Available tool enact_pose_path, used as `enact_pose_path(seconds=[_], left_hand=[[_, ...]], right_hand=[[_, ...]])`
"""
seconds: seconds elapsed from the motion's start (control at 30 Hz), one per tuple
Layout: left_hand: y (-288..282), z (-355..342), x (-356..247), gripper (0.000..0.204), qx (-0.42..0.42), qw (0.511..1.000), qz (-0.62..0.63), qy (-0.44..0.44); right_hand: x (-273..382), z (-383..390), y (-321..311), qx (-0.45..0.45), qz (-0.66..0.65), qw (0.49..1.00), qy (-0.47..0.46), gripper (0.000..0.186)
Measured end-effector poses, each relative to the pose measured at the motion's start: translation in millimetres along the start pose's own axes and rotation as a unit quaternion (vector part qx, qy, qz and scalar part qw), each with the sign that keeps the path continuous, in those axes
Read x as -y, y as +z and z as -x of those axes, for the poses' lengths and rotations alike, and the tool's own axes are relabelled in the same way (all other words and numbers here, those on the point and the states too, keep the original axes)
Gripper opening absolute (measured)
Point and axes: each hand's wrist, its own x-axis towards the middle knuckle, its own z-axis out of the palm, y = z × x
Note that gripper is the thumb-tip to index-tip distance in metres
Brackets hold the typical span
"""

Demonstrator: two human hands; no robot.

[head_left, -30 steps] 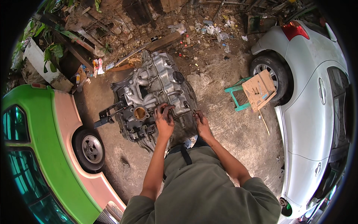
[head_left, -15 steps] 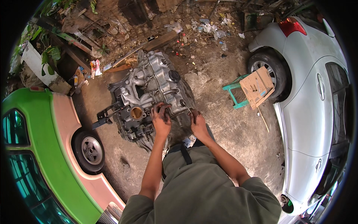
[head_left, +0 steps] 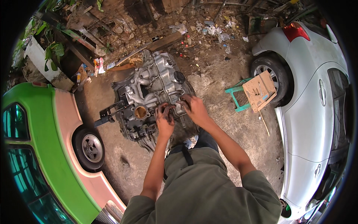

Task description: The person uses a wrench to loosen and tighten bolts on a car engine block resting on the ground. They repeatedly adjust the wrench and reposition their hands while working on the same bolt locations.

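Observation:
A greasy car engine [head_left: 163, 76] rests in front of me, its silver ribbed cover on top and a round brassy throttle opening [head_left: 140, 112] on the left. A black cap [head_left: 179, 77] sits on the cover's right side. My left hand [head_left: 164, 119] is at the near end of the cover, right of the throttle opening, with blackened fingers curled down. My right hand [head_left: 195, 109] reaches over the cover's near right corner, its fingers bent onto the metal. What lies under the fingertips of either hand is hidden.
A green stool [head_left: 235, 90] at the right bears a cardboard sheet [head_left: 257, 84] with small tools [head_left: 260, 89]. A silver car [head_left: 304, 112] stands beyond it. A green and pink vehicle [head_left: 56, 130] stands at the left. Planks [head_left: 166, 40] and litter [head_left: 220, 31] lie behind the engine.
My right hand has moved up and left from the engine's near right edge onto the cover, closer to my left hand. The left hand stays at nearly the same spot on the engine.

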Motion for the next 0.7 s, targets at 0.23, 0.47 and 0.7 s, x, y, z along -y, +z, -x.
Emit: enact_pose_path(seconds=[0.23,0.47,0.7], left_hand=[[0,0,1,0.045,0.005,1.000,0.004,-0.008],[-1,0,0,0.046,0.002,1.000,-0.005,-0.010],[-1,-1,-4,0.047,-0.001,1.000,0.004,-0.017]], right_hand=[[-83,-62,18,-0.042,-0.311,0.876,0.366,0.025],[-155,28,30,-0.031,-0.533,0.678,0.505,0.014],[-61,99,22,-0.047,-0.253,0.909,0.328,0.013]])
